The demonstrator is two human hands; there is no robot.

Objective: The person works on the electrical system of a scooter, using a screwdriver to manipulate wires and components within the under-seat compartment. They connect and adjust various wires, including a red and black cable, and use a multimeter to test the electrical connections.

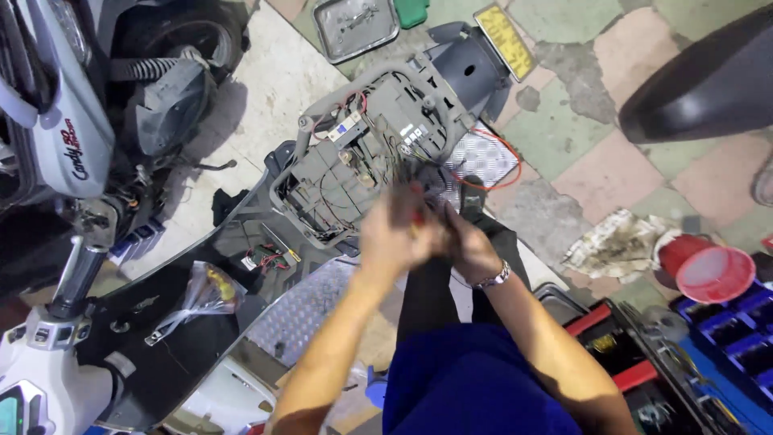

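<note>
Both hands meet at the centre of the view, just below the opened rear frame of a dark grey scooter with exposed wiring and black electrical boxes point(366, 153). The left hand point(393, 234) is motion-blurred; its fingers curl inward around something with a red and yellow streak, but the blur hides what it is and how tight the grip is. The right hand point(469, 246), wearing a silver metal wristband point(493, 278), touches the left at about 3 o'clock from it, fingers bent toward the bundle of thin red and black wires point(427, 173) hanging from the frame; whether its grip pinches a wire I cannot tell.

At 12 o'clock from the hands lies a rectangular steel tray point(354, 28) on the tiled floor, with a yellow plate point(504, 39) on the scooter's tail beside it. At 9 o'clock, a clear plastic bag with small parts point(201, 294) rests on the black footboard. At 3 o'clock sit a crumpled dirty rag point(616, 246) and a round red plastic bowl point(715, 274); a blue compartment toolbox point(737, 330) stands at 4 o'clock.
</note>
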